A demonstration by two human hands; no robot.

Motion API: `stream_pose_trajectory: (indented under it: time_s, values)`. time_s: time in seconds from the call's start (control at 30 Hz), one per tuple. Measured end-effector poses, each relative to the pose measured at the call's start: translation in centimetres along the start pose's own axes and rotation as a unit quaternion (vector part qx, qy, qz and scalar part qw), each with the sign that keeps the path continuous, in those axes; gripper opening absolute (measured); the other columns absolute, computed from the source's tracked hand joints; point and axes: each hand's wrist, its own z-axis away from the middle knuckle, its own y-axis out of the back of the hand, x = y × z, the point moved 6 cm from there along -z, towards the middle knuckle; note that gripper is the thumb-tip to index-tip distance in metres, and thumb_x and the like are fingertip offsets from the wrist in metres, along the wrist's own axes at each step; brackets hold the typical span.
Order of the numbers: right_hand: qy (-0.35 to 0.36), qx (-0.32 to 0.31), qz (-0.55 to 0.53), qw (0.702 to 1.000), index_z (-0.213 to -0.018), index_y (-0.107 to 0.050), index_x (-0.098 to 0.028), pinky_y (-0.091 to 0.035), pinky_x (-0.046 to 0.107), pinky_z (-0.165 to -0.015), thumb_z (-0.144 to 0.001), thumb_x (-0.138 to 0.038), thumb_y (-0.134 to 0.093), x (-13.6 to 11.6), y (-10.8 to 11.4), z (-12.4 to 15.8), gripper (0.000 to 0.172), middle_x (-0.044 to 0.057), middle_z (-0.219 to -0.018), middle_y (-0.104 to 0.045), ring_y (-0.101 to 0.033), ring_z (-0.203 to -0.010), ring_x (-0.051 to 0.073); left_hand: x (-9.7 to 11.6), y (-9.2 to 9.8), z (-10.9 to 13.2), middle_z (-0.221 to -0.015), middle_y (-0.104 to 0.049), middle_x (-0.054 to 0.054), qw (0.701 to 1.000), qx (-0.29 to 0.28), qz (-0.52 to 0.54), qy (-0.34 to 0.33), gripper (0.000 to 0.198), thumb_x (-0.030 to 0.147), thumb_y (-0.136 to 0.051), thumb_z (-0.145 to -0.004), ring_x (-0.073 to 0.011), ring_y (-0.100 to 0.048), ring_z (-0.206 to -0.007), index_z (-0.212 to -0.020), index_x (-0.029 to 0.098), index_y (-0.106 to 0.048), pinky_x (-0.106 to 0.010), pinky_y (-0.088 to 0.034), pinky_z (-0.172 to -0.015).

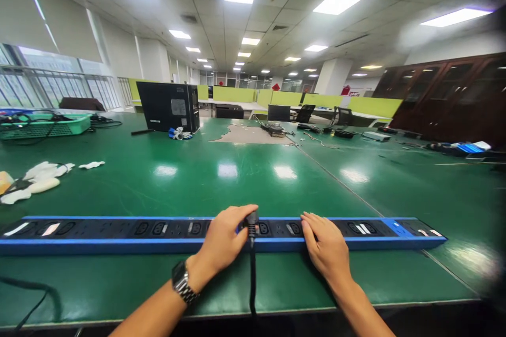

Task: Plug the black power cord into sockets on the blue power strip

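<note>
A long blue and black power strip (177,245) with rows of sockets lies across the green table in front of me. My left hand (225,234), with a watch on the wrist, is closed around a black power plug (252,225) at the strip's middle. From the plug a black cable (253,279) hangs down over the table's front edge. Whether the plug sits fully in a socket I cannot tell. My right hand (326,245) rests on the strip to the right of the plug, fingers laid over its top and holding nothing.
A black computer case (168,107) stands at the back left, blue-white gloves (179,134) beside it. Further left are a green basket (67,125) with cables and some white scraps (43,176). Loose electronic parts (274,129) lie along the far side. The table's front edge (316,309) is close.
</note>
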Motion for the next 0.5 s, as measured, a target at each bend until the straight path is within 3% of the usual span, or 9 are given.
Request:
stream_pose_trajectory:
  time_s: [0.1,0.2,0.5]
  values:
    - [0.005,-0.001,0.006,1.0,-0.101,-0.072,-0.016,-0.049,0.044,-0.093,-0.095,-0.038,-0.043,-0.1,0.1,-0.1,0.038,0.008,-0.104,-0.074,-0.067,-0.101,0.025,1.2,-3.5,-1.6,-0.109,-0.071,-0.005,0.998,-0.05,-0.033,0.021,0.04,0.014,-0.057,-0.085,-0.0216,-0.065,-0.098,-0.124,0.024,-0.06,-0.035,-0.05,-0.089]
    - [0.005,-0.01,0.011,1.0,-0.102,-0.072,-0.015,-0.048,0.042,-0.092,-0.095,-0.038,-0.042,-0.1,0.1,-0.1,0.038,0.008,-0.105,-0.074,-0.067,-0.102,0.025,2.1,-5.8,-2.5,-0.109,-0.072,-0.004,0.993,-0.076,-0.082,0.022,0.037,0.017,-0.058,-0.087,-0.0228,-0.065,-0.097,-0.123,0.025,-0.06,-0.036,-0.05,-0.088]
    - [-0.01,-0.009,0.019,1.0,-0.1,-0.071,-0.019,-0.044,0.043,-0.091,-0.094,-0.043,-0.042,-0.6,0.2,0.0,0.038,0.007,-0.105,-0.074,-0.065,-0.104,0.025,3.5,-7.2,-3.2,-0.108,-0.073,-0.004,0.986,-0.098,-0.133,0.02,0.028,0.022,-0.058,-0.09,-0.0247,-0.067,-0.098,-0.118,0.024,-0.06,-0.037,-0.05,-0.086]
